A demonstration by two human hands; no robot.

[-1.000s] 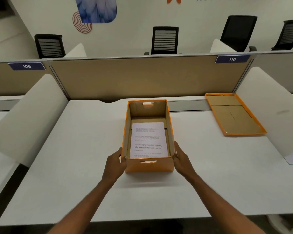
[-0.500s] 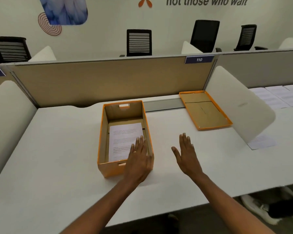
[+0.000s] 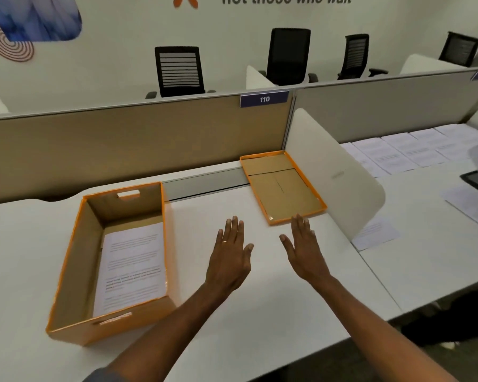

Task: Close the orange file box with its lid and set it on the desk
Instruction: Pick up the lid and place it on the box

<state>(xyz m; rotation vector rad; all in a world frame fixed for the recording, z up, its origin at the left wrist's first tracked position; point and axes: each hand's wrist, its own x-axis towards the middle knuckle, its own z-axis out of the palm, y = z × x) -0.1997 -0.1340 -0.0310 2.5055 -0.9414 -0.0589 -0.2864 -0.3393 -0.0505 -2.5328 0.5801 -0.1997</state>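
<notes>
Head view finds our left hand (image 3: 231, 253) and right hand (image 3: 305, 253), fingers spread wide and empty, reaching for the lid (image 3: 282, 186) (upturned, far right), the orange file box (image 3: 75, 260) left open to receive it.

Bare forearms; ring (image 3: 224, 242) on left hand (image 3: 229, 255).

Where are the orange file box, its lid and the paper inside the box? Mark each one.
orange file box (image 3: 69, 267): head view, on its inner left wall.
lid (image 3: 283, 188): head view, on its brown inner face, which is turned up.
paper (image 3: 133, 267): head view, on the middle of the printed top sheet.
</notes>
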